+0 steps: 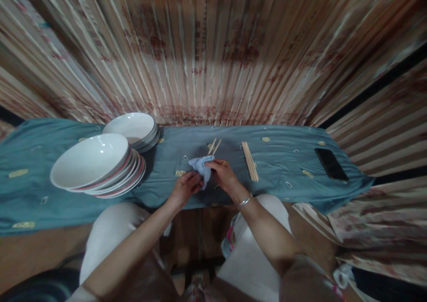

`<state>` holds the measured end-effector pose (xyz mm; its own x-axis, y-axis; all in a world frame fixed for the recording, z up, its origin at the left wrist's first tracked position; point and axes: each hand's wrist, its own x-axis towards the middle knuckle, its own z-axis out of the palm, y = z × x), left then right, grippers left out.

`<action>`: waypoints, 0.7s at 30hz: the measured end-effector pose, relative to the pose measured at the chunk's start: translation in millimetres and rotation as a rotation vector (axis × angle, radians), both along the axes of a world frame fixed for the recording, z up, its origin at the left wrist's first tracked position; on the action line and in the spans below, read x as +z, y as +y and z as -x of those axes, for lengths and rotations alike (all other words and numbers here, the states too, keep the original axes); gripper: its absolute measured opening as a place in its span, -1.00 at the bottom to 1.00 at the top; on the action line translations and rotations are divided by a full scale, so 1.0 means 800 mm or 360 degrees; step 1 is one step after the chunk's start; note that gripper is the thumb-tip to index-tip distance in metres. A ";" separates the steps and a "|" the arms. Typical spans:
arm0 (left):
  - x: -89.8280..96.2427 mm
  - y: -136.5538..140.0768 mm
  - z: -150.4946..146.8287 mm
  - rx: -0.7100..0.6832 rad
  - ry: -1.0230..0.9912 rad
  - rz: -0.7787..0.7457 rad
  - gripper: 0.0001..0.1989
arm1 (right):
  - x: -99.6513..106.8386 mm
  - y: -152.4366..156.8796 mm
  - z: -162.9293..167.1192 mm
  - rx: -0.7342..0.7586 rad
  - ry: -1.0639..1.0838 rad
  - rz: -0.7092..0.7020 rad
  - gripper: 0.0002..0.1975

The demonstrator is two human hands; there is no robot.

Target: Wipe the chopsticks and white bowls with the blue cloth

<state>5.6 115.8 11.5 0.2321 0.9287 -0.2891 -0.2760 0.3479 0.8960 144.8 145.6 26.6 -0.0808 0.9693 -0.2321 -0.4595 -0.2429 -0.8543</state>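
Observation:
A pale blue cloth [204, 163] is bunched between my hands above the near middle of the table. My right hand [224, 174] pinches the cloth from the right. Out of its far side stick the tips of two wooden chopsticks [215, 147], slightly spread. Their lower ends are hidden by the cloth and line up with the closed fingers of my left hand [185, 188], which also touches the cloth's lower edge. Just right of my hands, a bundle of several chopsticks [250, 162] lies on the table.
A tall stack of white bowls [91, 162] stands at the left, with a shorter bowl stack [133, 130] behind it. A black phone [331, 164] lies at the right. A green patterned cloth [287, 146] covers the table; a pleated curtain [213, 62] hangs behind.

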 end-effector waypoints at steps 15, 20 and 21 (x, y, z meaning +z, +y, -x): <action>-0.001 -0.011 -0.007 -0.0075 0.0020 0.0161 -0.65 | 0.008 0.023 -0.042 -0.0244 0.0117 -0.0044 -0.80; 0.001 -0.007 -0.003 -0.0035 0.0035 0.0160 -0.63 | 0.005 0.012 -0.027 -0.0114 0.0076 -0.0034 -0.78; 0.001 -0.006 -0.003 -0.0030 0.0037 0.0156 -0.63 | 0.004 0.009 -0.023 -0.0090 0.0064 -0.0030 -0.78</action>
<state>7.8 110.9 12.6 0.2413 0.8913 -0.3839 -0.2485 0.4391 0.8634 163.3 153.1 29.6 -0.0349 0.9768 -0.2115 -0.5060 -0.1997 -0.8391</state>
